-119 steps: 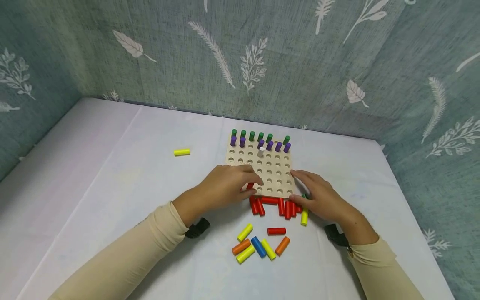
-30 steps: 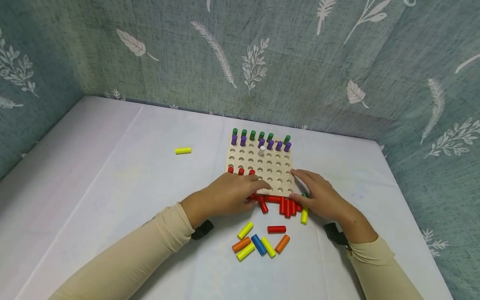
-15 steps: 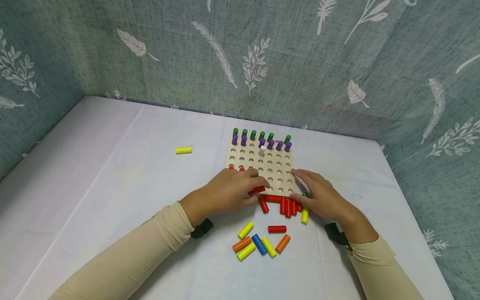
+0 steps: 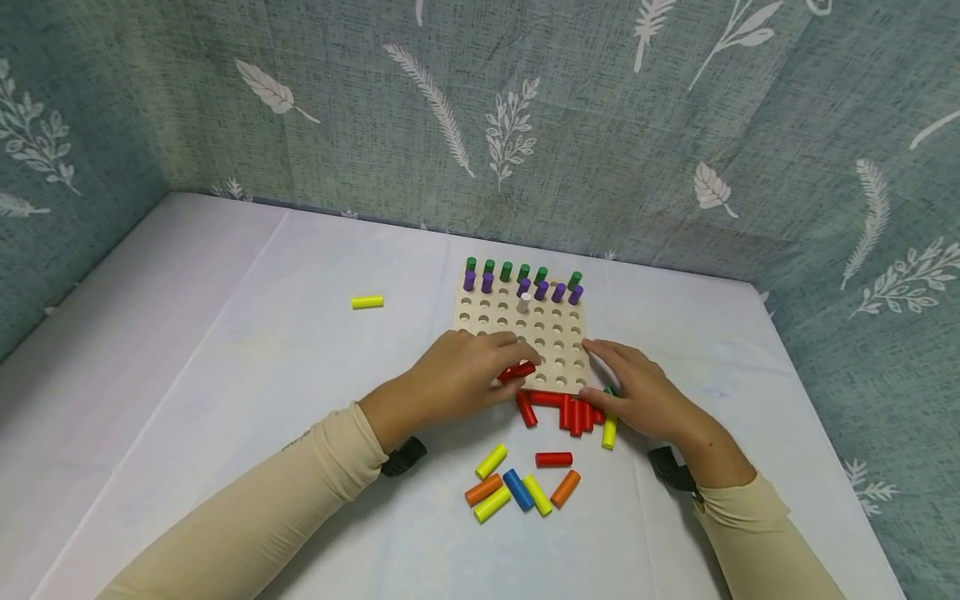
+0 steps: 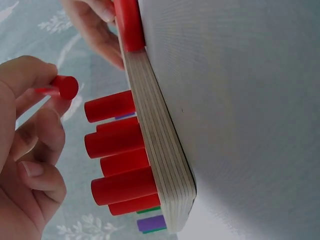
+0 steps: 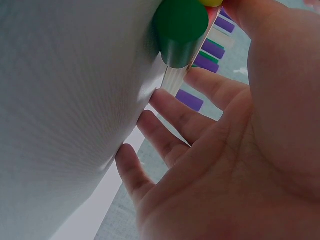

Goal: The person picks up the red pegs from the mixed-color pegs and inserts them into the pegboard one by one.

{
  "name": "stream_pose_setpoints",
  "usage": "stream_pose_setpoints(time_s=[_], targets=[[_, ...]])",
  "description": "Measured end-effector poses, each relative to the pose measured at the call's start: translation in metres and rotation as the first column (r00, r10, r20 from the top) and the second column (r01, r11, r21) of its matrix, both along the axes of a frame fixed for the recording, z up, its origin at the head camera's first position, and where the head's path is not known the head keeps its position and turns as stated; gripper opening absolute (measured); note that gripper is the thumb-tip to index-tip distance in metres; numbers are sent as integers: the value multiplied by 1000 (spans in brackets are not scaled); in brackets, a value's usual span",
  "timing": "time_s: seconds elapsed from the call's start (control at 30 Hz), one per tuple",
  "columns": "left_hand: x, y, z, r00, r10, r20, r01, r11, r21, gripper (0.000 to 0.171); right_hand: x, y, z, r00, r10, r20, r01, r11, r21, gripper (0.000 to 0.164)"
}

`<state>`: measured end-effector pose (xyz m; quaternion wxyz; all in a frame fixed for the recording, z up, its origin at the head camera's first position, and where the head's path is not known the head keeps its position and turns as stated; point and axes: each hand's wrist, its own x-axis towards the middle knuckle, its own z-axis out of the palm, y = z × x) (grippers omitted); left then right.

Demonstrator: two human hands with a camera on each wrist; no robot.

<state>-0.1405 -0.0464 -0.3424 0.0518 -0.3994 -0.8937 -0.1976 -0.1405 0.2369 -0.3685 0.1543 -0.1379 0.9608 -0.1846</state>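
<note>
My left hand [image 4: 468, 375] pinches a red peg [image 4: 519, 372] between thumb and fingertips, tilted over the front of the wooden pegboard [image 4: 558, 343]. In the left wrist view the peg's round end [image 5: 69, 87] faces the camera, off the board. Several red pegs [image 5: 122, 185] stand in the board's near holes, hidden by the left hand in the head view. My right hand [image 4: 637, 390] rests at the board's right side, index fingertip on the edge and thumb at the front corner. In the right wrist view its fingers [image 6: 170, 112] are extended, fingertips right at the table.
Green pegs [image 4: 506, 271] and purple pegs [image 4: 542, 289] fill much of the two back rows, with a white peg [image 4: 523, 302] in front. Loose red pegs [image 4: 576, 417] lie along the front edge. Nearer are yellow, orange and blue pegs [image 4: 517, 489]; one yellow peg [image 4: 367, 302] lies left.
Over the last second my left hand has picked up a red peg from the front edge and raised it over the board. More red pegs stand than four seconds ago. The right hand stays put.
</note>
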Motion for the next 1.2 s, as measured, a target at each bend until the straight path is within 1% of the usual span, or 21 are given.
stream_pose_setpoints(time_s=[0.17, 0.5, 0.73, 0.87, 1.07, 1.2], targets=[[0, 0, 0, 999, 21, -25, -21, 1000, 17, 32, 0, 0, -1, 1000, 5, -13, -5, 1000, -2, 78], [-1, -1, 0, 995, 58, -78, -53, 997, 59, 31, 1, -1, 2, 1000, -3, 2, 3, 1000, 1, 78], [-4, -1, -2, 994, 73, -79, -66, 993, 97, 30, 2, -1, 2, 1000, 1, -8, -1, 1000, -2, 77], [-5, -2, -4, 993, 79, -84, -70, 993, 100, 29, 1, -2, 0, 1000, -12, 3, 12, 1000, -2, 78], [-2, -2, -6, 993, 105, -59, -99, 991, 95, 31, 2, -3, -1, 1000, -14, 22, 14, 1000, 5, 79], [-3, -1, -5, 992, 115, -59, -109, 989, 104, 32, 1, -2, 0, 1000, -19, 7, 19, 1000, 11, 79]])
